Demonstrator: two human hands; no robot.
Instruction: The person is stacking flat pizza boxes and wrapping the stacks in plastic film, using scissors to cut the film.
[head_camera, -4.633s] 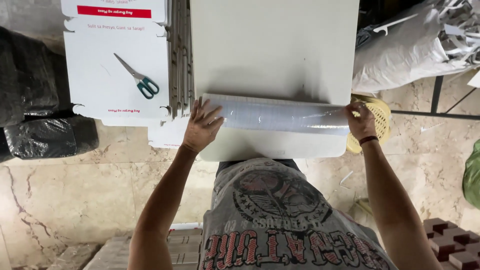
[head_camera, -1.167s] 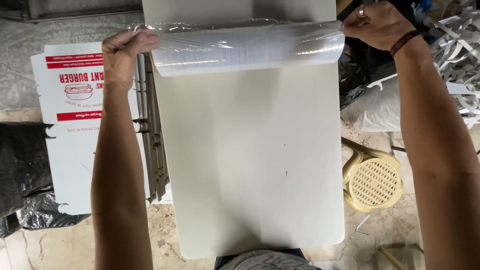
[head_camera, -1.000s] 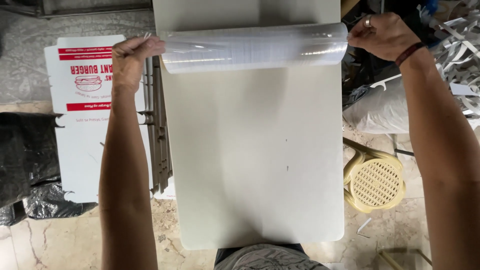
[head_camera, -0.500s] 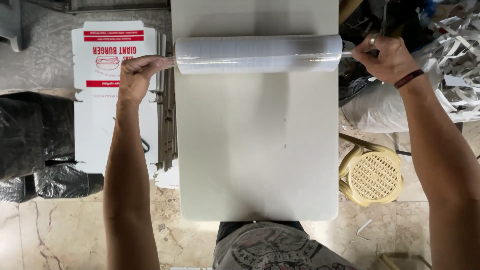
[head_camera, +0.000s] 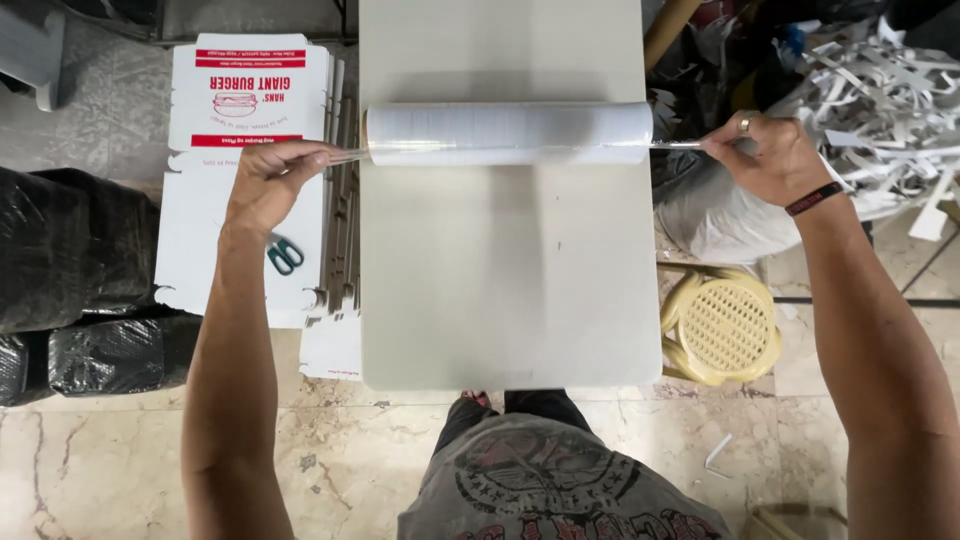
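A wide roll of clear stretch film (head_camera: 508, 134) lies crosswise over a pale grey table (head_camera: 510, 290). A thin sheet of the film is spread from the roll over the table top toward me. My left hand (head_camera: 272, 180) pinches the film's twisted edge at the roll's left end. My right hand (head_camera: 765, 155), with a ring and a dark wristband, pinches the thin strand at the right end. Both arms are stretched out wide of the table's sides.
A stack of flat white printed cartons (head_camera: 245, 170) lies left of the table, green-handled scissors (head_camera: 283, 254) on top. Black wrapped bundles (head_camera: 70, 290) sit at far left. A yellow plastic stool (head_camera: 725, 325), a white bag (head_camera: 720, 215) and paper scraps (head_camera: 880, 110) are at right.
The roll has come from the near table edge up to the far part. In the last second my hands slid off the roll ends and now pinch film strands beside it.
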